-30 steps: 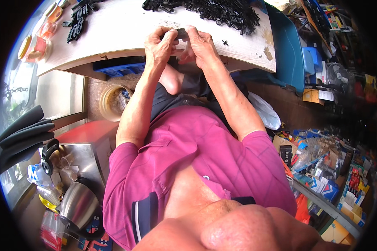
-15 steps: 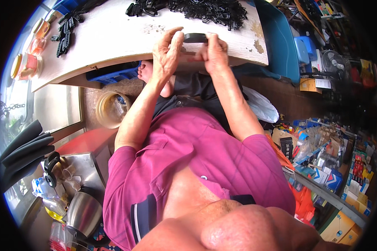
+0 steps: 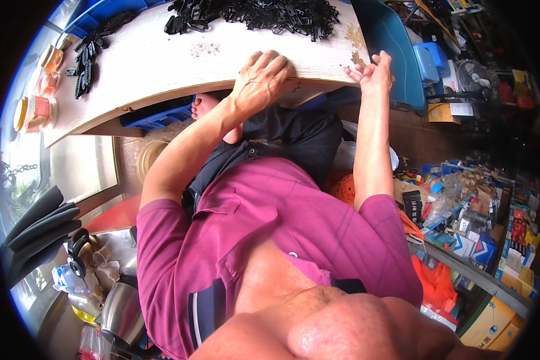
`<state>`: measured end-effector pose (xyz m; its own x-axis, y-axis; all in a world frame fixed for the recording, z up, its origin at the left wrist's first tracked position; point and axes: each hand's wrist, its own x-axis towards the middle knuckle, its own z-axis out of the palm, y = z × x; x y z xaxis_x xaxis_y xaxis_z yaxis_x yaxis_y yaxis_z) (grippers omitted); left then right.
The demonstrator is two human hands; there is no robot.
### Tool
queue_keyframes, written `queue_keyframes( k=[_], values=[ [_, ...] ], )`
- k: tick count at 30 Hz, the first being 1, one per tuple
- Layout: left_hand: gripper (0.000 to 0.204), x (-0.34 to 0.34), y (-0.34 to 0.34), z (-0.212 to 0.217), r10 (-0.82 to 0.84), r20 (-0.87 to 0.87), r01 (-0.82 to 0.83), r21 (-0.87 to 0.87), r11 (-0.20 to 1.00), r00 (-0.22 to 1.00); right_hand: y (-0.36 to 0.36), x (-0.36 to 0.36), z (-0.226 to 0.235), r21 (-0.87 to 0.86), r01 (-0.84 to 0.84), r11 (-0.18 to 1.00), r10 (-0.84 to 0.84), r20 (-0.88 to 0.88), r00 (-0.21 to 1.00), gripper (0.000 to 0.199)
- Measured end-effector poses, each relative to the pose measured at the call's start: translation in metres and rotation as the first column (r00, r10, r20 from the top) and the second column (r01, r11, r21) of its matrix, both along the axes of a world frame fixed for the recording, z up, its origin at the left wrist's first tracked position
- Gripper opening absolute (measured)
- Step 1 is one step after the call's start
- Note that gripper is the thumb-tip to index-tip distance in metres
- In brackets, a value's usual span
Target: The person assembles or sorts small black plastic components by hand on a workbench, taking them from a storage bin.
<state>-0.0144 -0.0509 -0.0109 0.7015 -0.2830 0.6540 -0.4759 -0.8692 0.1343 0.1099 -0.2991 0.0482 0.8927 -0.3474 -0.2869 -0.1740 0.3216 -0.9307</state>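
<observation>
My left hand point(image 3: 262, 83) rests back-up at the front edge of the pale work table point(image 3: 162, 66). Its fingers bend downward, and whatever may lie beneath them is hidden. Farther right, my right hand point(image 3: 375, 73) hovers by the table's right corner with its fingers apart and nothing visible in it. Beyond the hands, a large heap of small black plastic parts point(image 3: 288, 17) covers the far part of the table. Next to it lies a smaller cluster of black parts point(image 3: 192, 17). More linked black pieces point(image 3: 85, 69) lie at the left end.
A teal bin point(image 3: 396, 60) stands against the table's right end. Jars with orange and pink contents point(image 3: 39, 114) line the left side. Under the table sits a blue crate point(image 3: 159, 115). A steel kettle point(image 3: 123, 312) is at lower left, and crowded shelves point(image 3: 462, 234) fill the right.
The black curved piece held between both hands is out of sight. My right hand has moved right and opened, while my left hand has shifted right and turned down onto the table edge.
</observation>
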Motion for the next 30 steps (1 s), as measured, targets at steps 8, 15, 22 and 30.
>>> queue_keyframes(
  k=[8, 15, 22, 30],
  values=[
    [0.022, -0.024, 0.024, -0.018, -0.005, 0.057, 0.012, -0.131, 0.991, 0.998, 0.033, -0.015, -0.023, 0.009, -0.246, 0.969, 0.245, 0.039, 0.969, 0.016],
    [0.023, -0.097, 0.050, -0.017, 0.225, 0.009, -0.165, -0.653, 0.739, 0.974, 0.030, -0.012, -0.030, -0.015, -0.248, 0.969, 0.248, 0.003, 0.969, 0.019],
    [0.033, -0.220, 0.147, -0.118, 0.592, -0.561, -0.776, -0.604, 0.185, 0.578, 0.030, -0.016, -0.028, -0.028, -0.313, 0.949, 0.314, 0.026, 0.949, 0.018],
    [0.039, -0.284, 0.149, -0.185, 0.513, -0.731, -0.864, -0.502, 0.041, 0.450, 0.027, -0.017, -0.029, -0.006, -0.316, 0.949, 0.316, 0.041, 0.948, 0.016]
  ],
)
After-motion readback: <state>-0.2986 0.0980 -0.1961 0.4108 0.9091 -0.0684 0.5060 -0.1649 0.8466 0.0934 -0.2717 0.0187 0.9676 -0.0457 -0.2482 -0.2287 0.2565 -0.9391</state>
